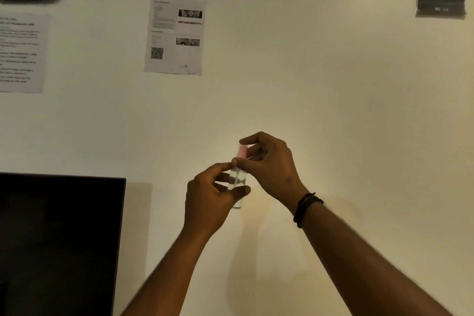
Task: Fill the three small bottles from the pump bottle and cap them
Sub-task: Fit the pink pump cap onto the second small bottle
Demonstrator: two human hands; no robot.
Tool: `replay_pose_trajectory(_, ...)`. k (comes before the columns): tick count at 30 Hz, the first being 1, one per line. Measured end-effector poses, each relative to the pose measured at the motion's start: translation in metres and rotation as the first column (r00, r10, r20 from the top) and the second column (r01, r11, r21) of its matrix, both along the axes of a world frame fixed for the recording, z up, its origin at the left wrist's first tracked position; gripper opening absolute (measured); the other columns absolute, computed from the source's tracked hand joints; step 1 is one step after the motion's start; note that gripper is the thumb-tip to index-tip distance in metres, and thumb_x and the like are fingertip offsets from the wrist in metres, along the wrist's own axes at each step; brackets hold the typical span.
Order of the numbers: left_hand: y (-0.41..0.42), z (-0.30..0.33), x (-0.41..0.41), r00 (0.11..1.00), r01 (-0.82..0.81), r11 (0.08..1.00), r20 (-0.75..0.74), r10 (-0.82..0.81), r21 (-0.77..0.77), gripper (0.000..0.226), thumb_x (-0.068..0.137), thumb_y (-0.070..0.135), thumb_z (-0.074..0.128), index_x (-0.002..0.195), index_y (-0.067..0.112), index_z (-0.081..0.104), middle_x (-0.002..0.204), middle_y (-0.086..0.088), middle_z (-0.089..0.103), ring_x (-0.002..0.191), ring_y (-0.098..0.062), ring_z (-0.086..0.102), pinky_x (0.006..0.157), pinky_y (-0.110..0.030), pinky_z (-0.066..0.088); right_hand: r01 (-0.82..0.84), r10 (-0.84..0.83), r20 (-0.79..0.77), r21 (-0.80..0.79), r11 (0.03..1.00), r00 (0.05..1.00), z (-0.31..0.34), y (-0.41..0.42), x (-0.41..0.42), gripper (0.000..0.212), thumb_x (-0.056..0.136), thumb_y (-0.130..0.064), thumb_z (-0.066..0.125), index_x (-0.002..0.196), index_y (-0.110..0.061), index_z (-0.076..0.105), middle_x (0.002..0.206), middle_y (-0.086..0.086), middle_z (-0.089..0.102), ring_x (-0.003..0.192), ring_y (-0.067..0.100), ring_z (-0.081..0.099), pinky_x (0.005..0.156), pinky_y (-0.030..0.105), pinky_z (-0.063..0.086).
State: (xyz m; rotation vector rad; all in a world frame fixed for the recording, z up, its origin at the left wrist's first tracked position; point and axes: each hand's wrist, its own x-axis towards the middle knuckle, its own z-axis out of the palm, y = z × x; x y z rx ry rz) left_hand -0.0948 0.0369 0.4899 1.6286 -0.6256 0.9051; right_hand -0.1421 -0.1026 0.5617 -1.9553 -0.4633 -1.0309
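Clear small bottle (238,182) held upright in mid-air before the wall (333,84). Left hand (209,197) grips its body, thumb across the front. Right hand (269,159) pinches the pinkish cap (242,151) on top. Bare wall right of the hands; black monitor (59,238) edge lower left. Farther up: papers (175,34), dark labels (440,6).
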Motion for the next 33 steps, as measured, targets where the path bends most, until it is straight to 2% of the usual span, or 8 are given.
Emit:
replay_pose_trajectory(6, 0.0007, 0.0002, -0.0001, 1.0, 0.006, 1.0, -0.013, -0.006, -0.008, 0.053, 0.073, 0.031, 0.094, 0.121, 0.027, 0.072, 0.091, 0.023, 0.068, 0.079, 0.0, 0.069, 0.067, -0.02, 0.053, 0.018, -0.018, 0.012, -0.008, 1.0, 1.0, -0.0006, 0.0009, 0.0003, 0.029, 0.085, -0.015, 0.084, 0.111, -0.02, 0.071, 0.097, -0.007, 0.074, 0.08, 0.007, 0.074, 0.07, 0.011, 0.055)
replay_pose_trajectory(11, 0.0011, 0.0008, 0.0012, 0.999, 0.028, 1.0, -0.044, -0.028, -0.008, 0.051, 0.069, 0.035, 0.095, 0.115, 0.033, 0.072, 0.092, 0.018, 0.072, 0.081, -0.006, 0.073, 0.07, -0.026, 0.059, -0.014, 0.014, 0.011, 0.025, 1.0, 1.0, -0.0047, 0.0009, 0.002, 0.025, 0.085, -0.005, 0.08, 0.106, -0.016, 0.073, 0.096, -0.003, 0.077, 0.082, 0.008, 0.076, 0.076, 0.019, 0.061)
replay_pose_trajectory(15, -0.0026, -0.001, -0.0025, 0.999, 0.034, 0.999, -0.023, -0.035, -0.031, 0.059, 0.064, 0.052, 0.086, 0.118, 0.03, 0.074, 0.092, 0.02, 0.072, 0.08, -0.003, 0.072, 0.066, -0.02, 0.056, 0.04, -0.04, 0.042, -0.009, 0.999, 0.998, -0.0044, 0.0019, 0.0036, 0.025, 0.082, -0.01, 0.085, 0.104, -0.016, 0.074, 0.092, -0.005, 0.074, 0.078, 0.01, 0.073, 0.073, 0.018, 0.058)
replay_pose_trajectory(19, -0.0053, -0.0025, -0.0029, 1.0, 0.002, 1.0, -0.017, -0.003, -0.02, 0.055, 0.072, 0.04, 0.091, 0.122, 0.024, 0.075, 0.092, 0.021, 0.07, 0.079, -0.003, 0.071, 0.067, -0.023, 0.058, 0.07, -0.07, 0.075, 0.003, 0.998, 0.995, -0.0046, 0.0031, 0.0038, 0.022, 0.082, -0.02, 0.087, 0.099, -0.017, 0.073, 0.092, -0.004, 0.073, 0.077, 0.009, 0.068, 0.07, 0.015, 0.053)
replay_pose_trajectory(23, -0.0041, -0.0019, -0.0043, 1.0, -0.009, 1.0, -0.024, 0.008, -0.02, 0.05, 0.073, 0.037, 0.094, 0.119, 0.03, 0.075, 0.093, 0.017, 0.074, 0.076, -0.005, 0.073, 0.074, -0.034, 0.063, -0.064, 0.063, 0.015, 0.114, 0.991, 0.998, -0.0043, 0.0005, 0.0047, 0.01, 0.091, -0.012, 0.073, 0.101, -0.014, 0.076, 0.091, 0.001, 0.077, 0.087, 0.018, 0.075, 0.087, 0.043, 0.064)
replay_pose_trajectory(26, -0.0027, -0.0012, -0.0051, 0.999, -0.022, 0.999, -0.025, 0.021, -0.031, 0.047, 0.072, 0.036, 0.095, 0.114, 0.037, 0.073, 0.089, 0.023, 0.071, 0.074, 0.003, 0.071, 0.072, -0.034, 0.063, -0.14, 0.143, -0.007, 0.151, 0.979, 0.99, -0.0041, -0.0012, 0.0036, 0.016, 0.091, -0.001, 0.072, 0.101, -0.013, 0.076, 0.096, 0.008, 0.079, 0.093, 0.024, 0.077, 0.091, 0.05, 0.063)
replay_pose_trajectory(30, -0.0025, -0.0027, -0.006, 0.999, -0.027, 0.999, -0.021, 0.026, -0.044, 0.05, 0.071, 0.037, 0.096, 0.116, 0.032, 0.075, 0.09, 0.024, 0.072, 0.074, 0.002, 0.071, 0.07, -0.031, 0.062, -0.085, 0.086, -0.007, 0.11, 0.99, 0.996, -0.0015, -0.0002, 0.002, 0.02, 0.084, -0.009, 0.083, 0.101, -0.016, 0.076, 0.088, 0.006, 0.077, 0.084, 0.025, 0.076, 0.086, 0.049, 0.064)
replay_pose_trajectory(33, -0.0039, -0.0033, -0.0068, 1.0, -0.02, 1.0, -0.006, 0.02, -0.021, 0.052, 0.072, 0.039, 0.095, 0.119, 0.029, 0.075, 0.094, 0.019, 0.074, 0.077, -0.003, 0.073, 0.071, -0.031, 0.063, 0.007, -0.01, 0.025, 0.093, 0.996, 1.0, -0.0011, 0.0022, 0.0022, 0.025, 0.079, -0.02, 0.09, 0.097, -0.019, 0.073, 0.077, 0.001, 0.073, 0.073, 0.015, 0.068, 0.075, 0.033, 0.057)
